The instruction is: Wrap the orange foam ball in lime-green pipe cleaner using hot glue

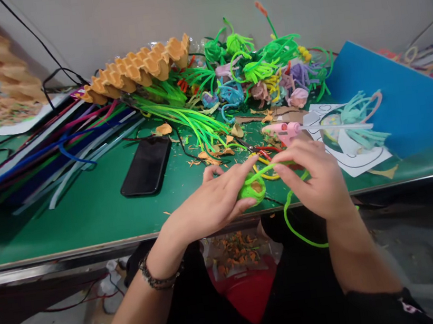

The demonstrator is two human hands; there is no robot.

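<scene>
My left hand is closed round a small piece wrapped in bright green pipe cleaner, with a brownish, carton-like patch showing on its face. Between the thumb and fingers of my right hand is a length of green pipe cleaner. One stretch of it runs taut to the wrapped piece, and the loose tail hangs below the table edge. Just beyond my hands lie scissors with red and yellow handles, partly hidden. A pink glue gun rests behind my right hand.
On the green table lie a black phone, loose green pipe cleaners and carton scraps. An egg carton and a pile of pipe-cleaner pieces stand behind. A blue board leans at right; a red bin sits below.
</scene>
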